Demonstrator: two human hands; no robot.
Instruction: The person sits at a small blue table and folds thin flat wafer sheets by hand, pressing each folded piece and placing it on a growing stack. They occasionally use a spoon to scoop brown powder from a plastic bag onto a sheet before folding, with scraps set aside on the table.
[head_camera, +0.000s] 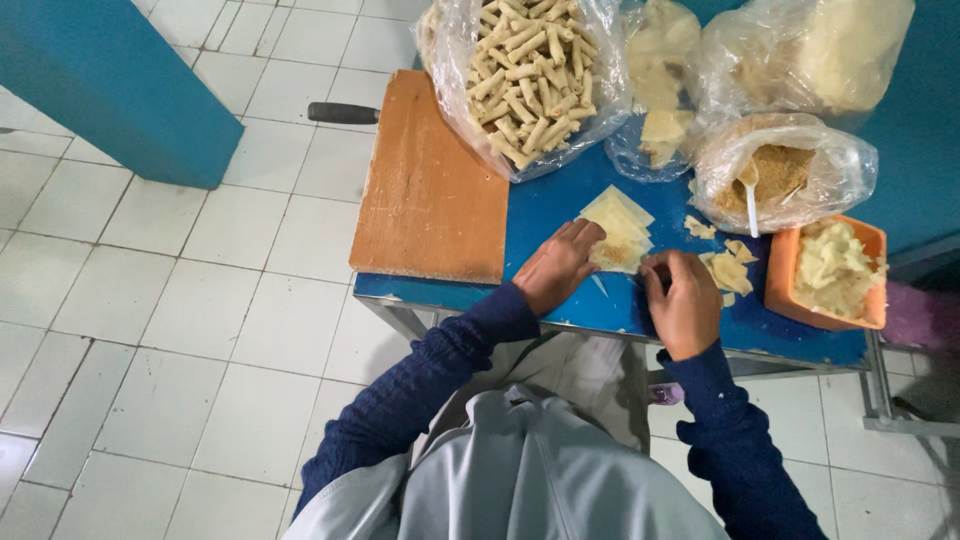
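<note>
Here, thin pale square wrappers (617, 225) lie fanned in a small stack near the front edge of the blue surface (550, 205), the nearest one carrying a crumbly brownish filling. The left hand (560, 265) rests its flattened, spread fingers on that wrapper's near edge; the right hand (683, 300) curls beside it, its grip pressed together, though on what I cannot tell. A worn orange board (430, 190) lies to the left. Behind, a crinkled clear bag of rolled sticks (525, 75) and a bag of brown crumbs (780, 170) with a white spoon stand close, and an orange tub (828, 272) of pale scraps sits at right.
</note>
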